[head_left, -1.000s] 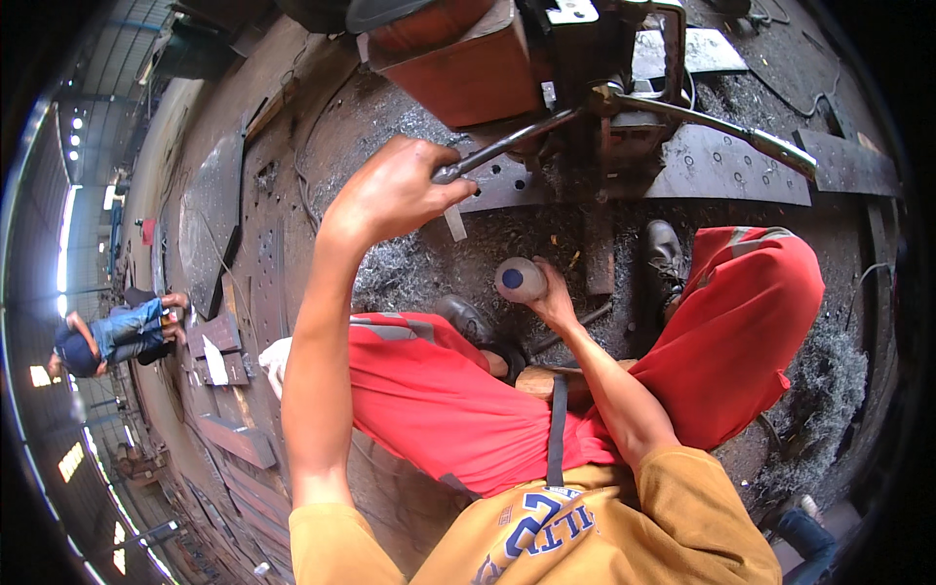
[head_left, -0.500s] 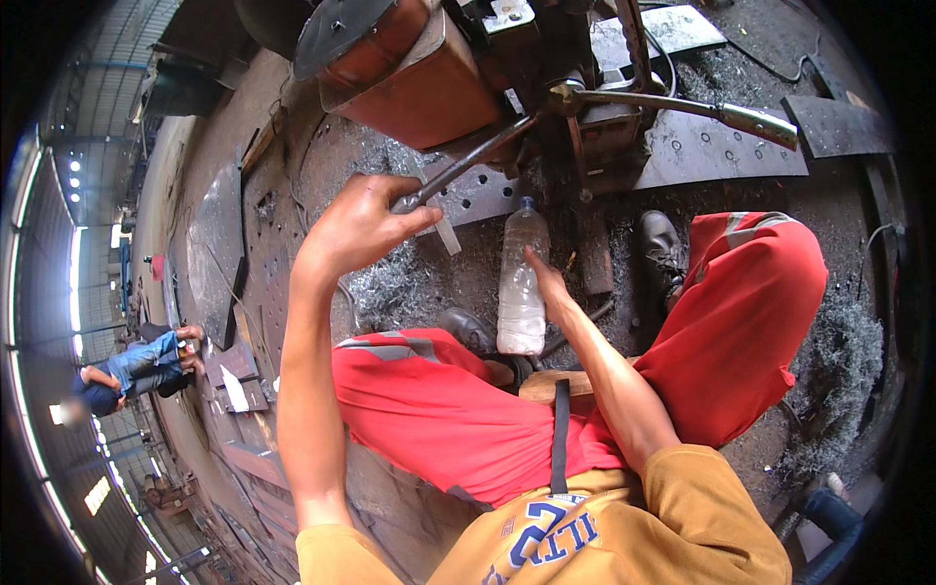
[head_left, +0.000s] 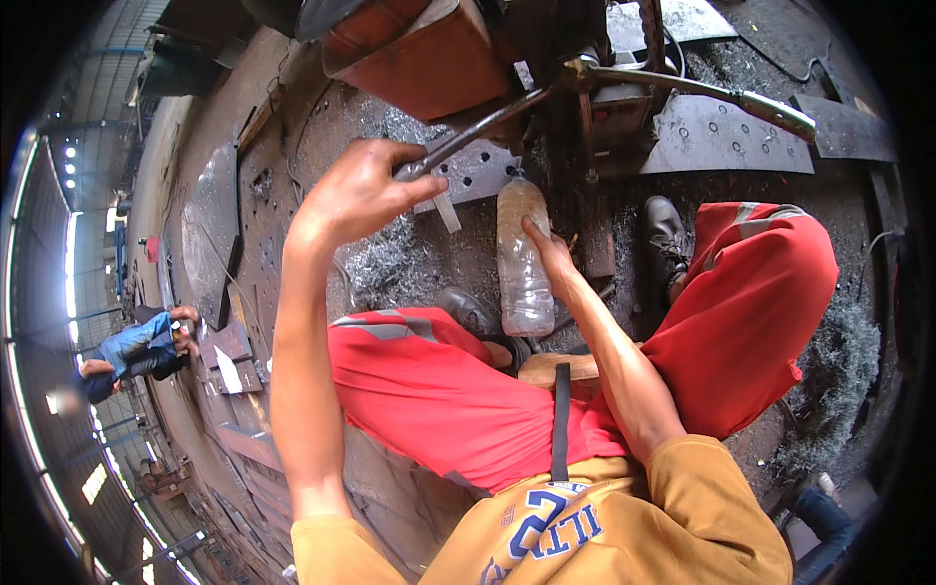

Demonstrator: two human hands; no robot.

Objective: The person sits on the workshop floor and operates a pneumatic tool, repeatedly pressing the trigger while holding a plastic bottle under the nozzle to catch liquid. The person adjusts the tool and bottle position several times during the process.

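Observation:
My left hand (head_left: 368, 191) is wrapped round the end of a metal handle bar (head_left: 480, 131) that slants up to the hub of a dark drilling machine (head_left: 546, 58). A clear plastic bottle (head_left: 526, 283) with cloudy liquid is in my right hand (head_left: 549, 250), its fingers partly hidden behind it. The bottle's narrow top points away from me, up to the machine's base near the drilled metal plate (head_left: 487, 174). From the same hub a second handle bar (head_left: 717, 89) reaches right, untouched.
A reddish metal box (head_left: 429, 63) is part of the machine. Curly metal shavings (head_left: 382, 258) lie on the floor, with a bigger heap (head_left: 829, 380) at the right. Between my legs is a wooden block (head_left: 558, 370). Another person (head_left: 141, 349) bends down at far left.
The bottle and my right hand have moved slightly away from me, up toward the machine's base. My left hand keeps its grip on the handle bar. The view has shifted a little.

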